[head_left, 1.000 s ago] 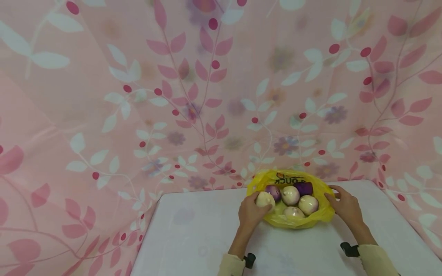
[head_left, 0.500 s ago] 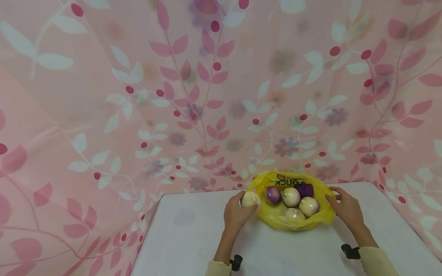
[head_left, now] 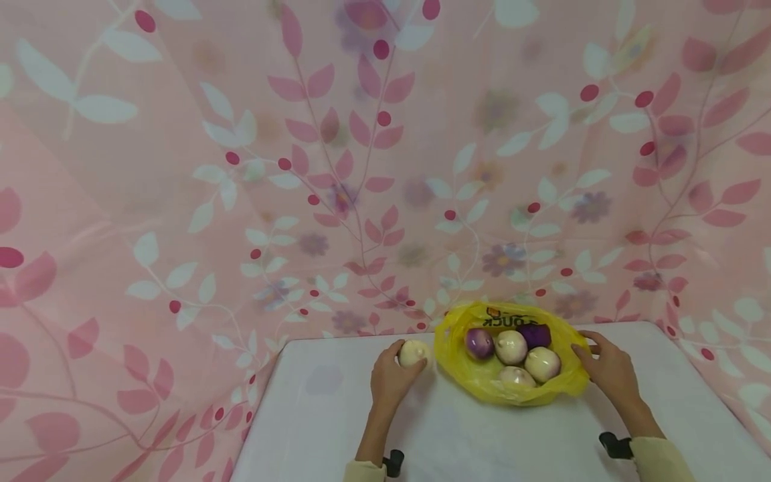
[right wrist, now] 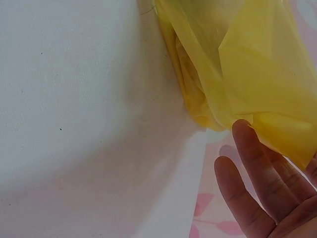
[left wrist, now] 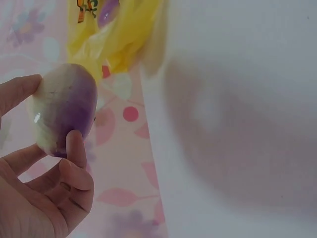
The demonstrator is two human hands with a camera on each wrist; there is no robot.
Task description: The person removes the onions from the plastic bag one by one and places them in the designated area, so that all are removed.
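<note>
My left hand [head_left: 391, 380] grips a turnip [head_left: 414, 353] just left of the yellow plastic bag [head_left: 453, 375]. In the left wrist view the turnip [left wrist: 67, 109] shows cream on one side and purple on the other, between thumb and fingers. My right hand [head_left: 614, 371] pinches the bag's right rim; in the right wrist view its fingers [right wrist: 252, 168] lie at the yellow plastic [right wrist: 267, 74]. Inside the open-mouthed bag lie several more turnips, among them a purple one [head_left: 479, 343] and a pale one [head_left: 510, 347], plus a dark purple piece [head_left: 535, 335] at the back.
The bag stands on a white-covered table [head_left: 325, 415] near its back edge. Behind hangs a pink floral cloth [head_left: 373, 167]. Each wrist carries a small black mount, such as the left one [head_left: 394, 462].
My left hand has lifted the turnip out of the bag's left side and carried it leftward, clear of the rim. My right hand keeps its hold on the bag.
</note>
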